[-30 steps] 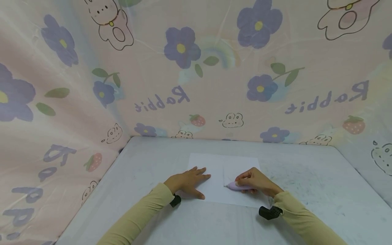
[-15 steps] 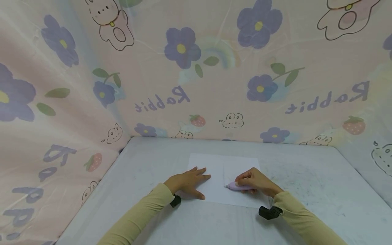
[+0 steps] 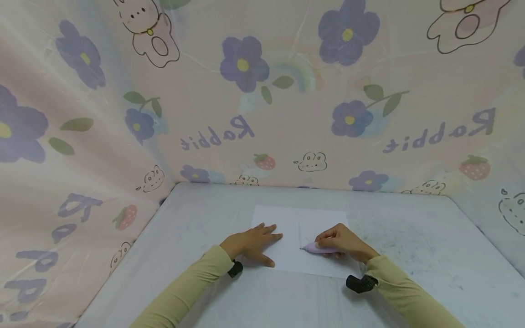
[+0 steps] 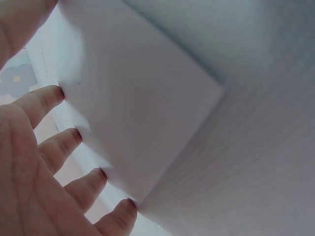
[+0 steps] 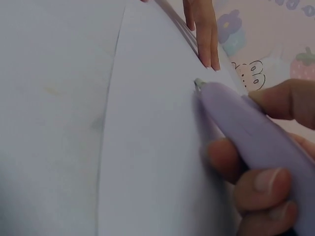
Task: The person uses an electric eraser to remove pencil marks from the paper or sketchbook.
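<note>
A white sheet of paper [image 3: 287, 214] lies on the table, with a faint straight line [image 3: 299, 232] on it. My left hand [image 3: 251, 246] rests on the sheet's left part, fingers spread; in the left wrist view its fingertips [image 4: 74, 135] press along the paper. My right hand [image 3: 342, 243] grips a thick light-purple pen-shaped tool [image 5: 261, 132] between thumb and curled fingers. The tool's narrow, metallic-looking tip [image 5: 198, 84] points left, right at the paper near the line's lower end. Part of the tool's rear is hidden by the right hand.
The pale table [image 3: 205, 209] carries smudges and dark marks on the right [image 3: 426, 255]. A pink curtain [image 3: 287, 114] with flowers and rabbits hangs behind and on the left. Black wrist devices [image 3: 361, 283] sit under both sleeves.
The tool's tip has shifted very slightly up the sheet, with the right hand still gripping it. My left hand and the paper stay in place.
</note>
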{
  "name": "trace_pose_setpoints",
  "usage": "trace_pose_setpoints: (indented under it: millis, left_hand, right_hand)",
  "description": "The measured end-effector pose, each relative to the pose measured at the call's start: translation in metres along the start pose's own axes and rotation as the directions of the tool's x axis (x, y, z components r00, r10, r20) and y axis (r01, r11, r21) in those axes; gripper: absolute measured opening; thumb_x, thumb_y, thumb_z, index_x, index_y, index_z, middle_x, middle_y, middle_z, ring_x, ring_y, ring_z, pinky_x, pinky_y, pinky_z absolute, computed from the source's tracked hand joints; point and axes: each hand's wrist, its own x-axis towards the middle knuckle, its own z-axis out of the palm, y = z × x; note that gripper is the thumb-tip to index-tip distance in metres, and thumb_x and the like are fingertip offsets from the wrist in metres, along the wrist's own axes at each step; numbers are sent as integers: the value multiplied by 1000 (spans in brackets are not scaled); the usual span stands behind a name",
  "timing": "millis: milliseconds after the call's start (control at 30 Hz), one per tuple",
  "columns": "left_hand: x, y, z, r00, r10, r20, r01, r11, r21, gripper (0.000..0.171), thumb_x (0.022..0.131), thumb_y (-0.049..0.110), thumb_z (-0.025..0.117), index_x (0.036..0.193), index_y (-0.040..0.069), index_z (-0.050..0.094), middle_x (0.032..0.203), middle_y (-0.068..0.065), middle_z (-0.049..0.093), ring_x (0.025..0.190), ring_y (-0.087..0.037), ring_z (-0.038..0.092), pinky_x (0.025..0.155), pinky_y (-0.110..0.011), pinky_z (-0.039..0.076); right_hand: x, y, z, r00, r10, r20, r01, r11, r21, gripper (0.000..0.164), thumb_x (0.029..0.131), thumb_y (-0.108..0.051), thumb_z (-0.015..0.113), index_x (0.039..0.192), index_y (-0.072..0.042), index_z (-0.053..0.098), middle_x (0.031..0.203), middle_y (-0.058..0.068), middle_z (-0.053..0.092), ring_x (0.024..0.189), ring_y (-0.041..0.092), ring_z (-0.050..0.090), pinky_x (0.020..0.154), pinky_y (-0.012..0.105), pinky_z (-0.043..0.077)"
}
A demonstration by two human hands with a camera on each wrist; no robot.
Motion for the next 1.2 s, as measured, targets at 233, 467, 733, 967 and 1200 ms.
trace_pose_setpoints:
  millis: [233, 467, 733, 967, 1200]
  left_hand:
    - [1, 0, 1, 1000, 3, 1, -3, 1000, -8, 85, 83, 59, 67, 154, 27, 30, 160, -2, 16, 145, -33, 15, 111, -49, 25]
    - [1, -2, 3, 1000, 4, -3, -4, 1000, -11, 85, 83, 60, 66, 154, 28, 30, 161, -1, 15, 145, -33, 14, 110, -51, 25]
    - [1, -2, 3, 1000, -1, -1, 0, 1000, -21, 86, 83, 61, 67, 154, 29, 30, 161, 0, 15, 145, -31, 14, 110, -51, 26]
    - [1, -2, 2, 1000, -4, -3, 4, 1000, -17, 86, 82, 61, 67, 153, 29, 30, 161, 0, 16, 145, -31, 14, 110, -51, 25]
    - [2, -2, 2, 1000, -5, 5, 5, 1000, -6, 86, 83, 61, 66, 154, 29, 30, 161, -1, 15, 145, -32, 14, 111, -49, 25]
  right_hand:
    - [0, 1, -2, 1000, 15, -12, -16, 1000, -14, 19, 89, -16, 69, 99, -1, 74, 65, 12, 66, 45, 8, 42, 41, 20, 30]
    - [1, -2, -2, 1000, 3, 9, -3, 1000, -22, 20, 88, -17, 69, 99, -1, 74, 64, 12, 66, 44, 8, 42, 40, 20, 30]
    - [3, -2, -4, 1000, 13, -8, -13, 1000, -28, 19, 87, -16, 70, 98, -1, 75, 64, 12, 66, 43, 8, 42, 41, 21, 30]
    - [2, -5, -5, 1000, 8, 11, -7, 999, -39, 19, 86, -14, 70, 97, 0, 75, 66, 13, 67, 43, 8, 43, 40, 20, 30]
    - [4, -3, -4, 1000, 9, 12, -9, 999, -38, 19, 86, -15, 70, 98, -1, 75, 66, 12, 67, 43, 8, 43, 40, 20, 31]
